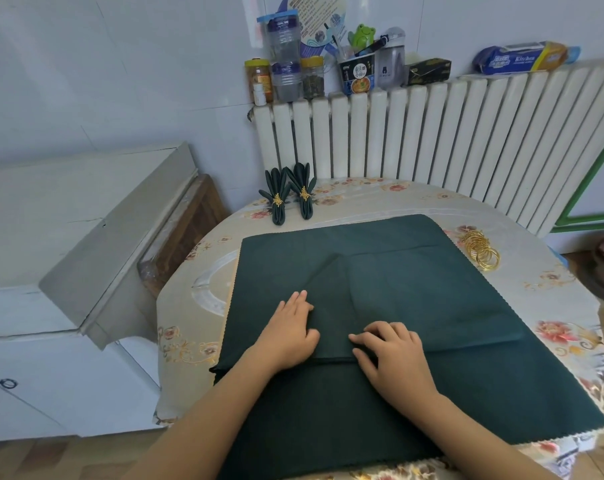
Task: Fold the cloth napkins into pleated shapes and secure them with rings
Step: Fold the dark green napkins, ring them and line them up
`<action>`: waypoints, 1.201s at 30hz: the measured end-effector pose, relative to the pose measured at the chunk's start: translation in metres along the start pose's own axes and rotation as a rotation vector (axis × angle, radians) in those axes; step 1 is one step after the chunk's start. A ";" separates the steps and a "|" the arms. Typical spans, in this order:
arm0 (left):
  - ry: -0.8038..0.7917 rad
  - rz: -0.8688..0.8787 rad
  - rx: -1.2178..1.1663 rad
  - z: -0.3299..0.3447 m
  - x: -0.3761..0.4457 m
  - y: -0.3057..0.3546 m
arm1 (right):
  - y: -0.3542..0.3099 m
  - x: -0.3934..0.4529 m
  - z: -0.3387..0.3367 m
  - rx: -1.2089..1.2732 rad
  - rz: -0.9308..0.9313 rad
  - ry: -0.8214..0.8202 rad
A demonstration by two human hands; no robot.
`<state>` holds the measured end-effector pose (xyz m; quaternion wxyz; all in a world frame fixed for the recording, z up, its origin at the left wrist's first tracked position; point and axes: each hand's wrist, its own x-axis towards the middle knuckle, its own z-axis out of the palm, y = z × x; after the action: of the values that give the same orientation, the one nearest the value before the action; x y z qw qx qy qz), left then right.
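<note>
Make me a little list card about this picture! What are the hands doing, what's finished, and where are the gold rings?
Left hand: flat on the green napkin, fingers straight
Right hand: fingers curled at the napkin's folded edge
Napkin: spread out on the flowery table, partly folded
Finished napkins: two, pleated, each with a gold ring, at the table's far edge
Spare gold rings: a pile to the right of the napkin
Behind the table: a white radiator with jars on top
</note>
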<state>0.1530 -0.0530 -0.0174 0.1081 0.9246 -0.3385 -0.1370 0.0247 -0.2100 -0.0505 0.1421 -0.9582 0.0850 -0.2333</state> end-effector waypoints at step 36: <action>0.189 -0.041 0.088 0.025 0.102 0.037 | 0.139 0.192 -0.009 -0.337 0.363 -0.586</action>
<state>0.1975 -0.1499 -0.0485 0.0960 0.9440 -0.3137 -0.0363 0.1756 -0.3879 -0.0051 0.0400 -0.9635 0.2462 0.0968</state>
